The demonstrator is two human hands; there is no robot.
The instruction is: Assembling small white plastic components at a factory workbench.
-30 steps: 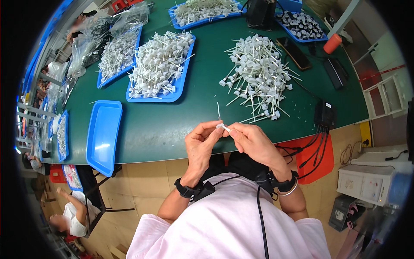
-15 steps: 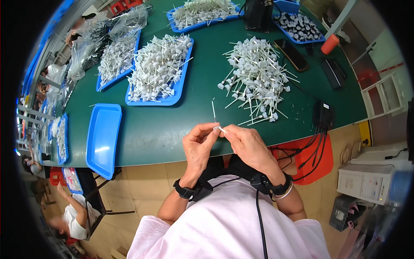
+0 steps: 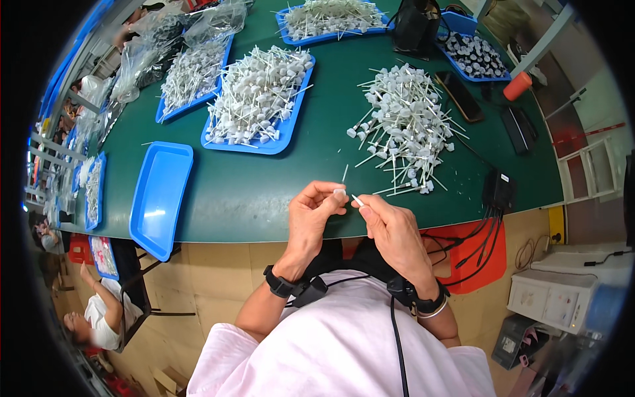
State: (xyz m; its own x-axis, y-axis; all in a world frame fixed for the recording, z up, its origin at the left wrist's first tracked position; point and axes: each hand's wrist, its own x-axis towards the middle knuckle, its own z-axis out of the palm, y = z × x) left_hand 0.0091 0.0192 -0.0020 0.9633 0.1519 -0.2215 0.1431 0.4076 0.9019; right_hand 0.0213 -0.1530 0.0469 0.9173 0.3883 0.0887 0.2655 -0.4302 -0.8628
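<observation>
My left hand [image 3: 309,215] pinches a small translucent white cap piece [image 3: 340,192], whose thin stem points up over the table edge. Between thumb and forefinger, my right hand [image 3: 395,231] grips a short white stick [image 3: 357,200] with a pointed tip. A small gap separates that tip from the cap piece. Beyond the hands, to the right, lies a loose pile of similar white-capped stems [image 3: 407,122] on the green table [image 3: 251,198].
A bare blue tray [image 3: 161,202] sits at the table's left front. Heaped blue trays [image 3: 281,142] stand farther back. On the right are a phone [image 3: 460,96], a black box with cables [image 3: 497,190] and an orange-red cylinder [image 3: 517,86]. Another person [image 3: 106,308] sits at lower left.
My hands have drawn apart: the white stick, which touched the cap piece before, is now separate from it. The view has shifted slightly.
</observation>
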